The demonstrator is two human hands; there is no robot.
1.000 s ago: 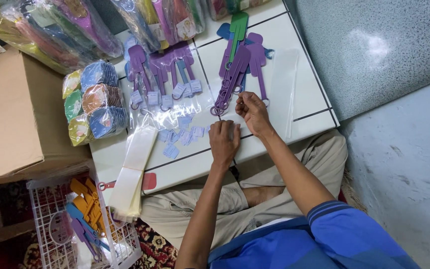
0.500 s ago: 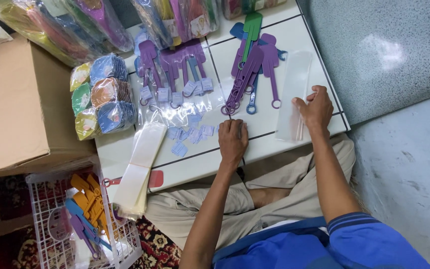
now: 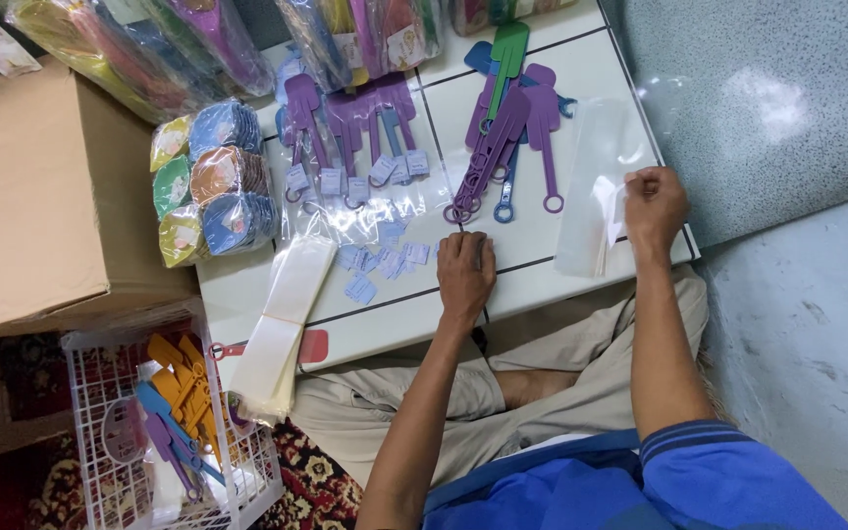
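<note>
Right hand (image 3: 654, 206): pinched the clear plastic sleeve (image 3: 596, 186) at its 3 o'clock edge
Left hand (image 3: 465, 273): rested knuckles-down, empty, on white table (image 3: 395, 324)
Purple hand-shaped sticks (image 3: 503, 137): lay at 12 o'clock of left hand

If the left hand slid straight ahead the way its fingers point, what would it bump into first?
Most likely the left hand would first meet the ring ends of the purple hand-shaped sticks, lying just beyond its fingertips on the white table. Exact depth is hard to judge.
</note>
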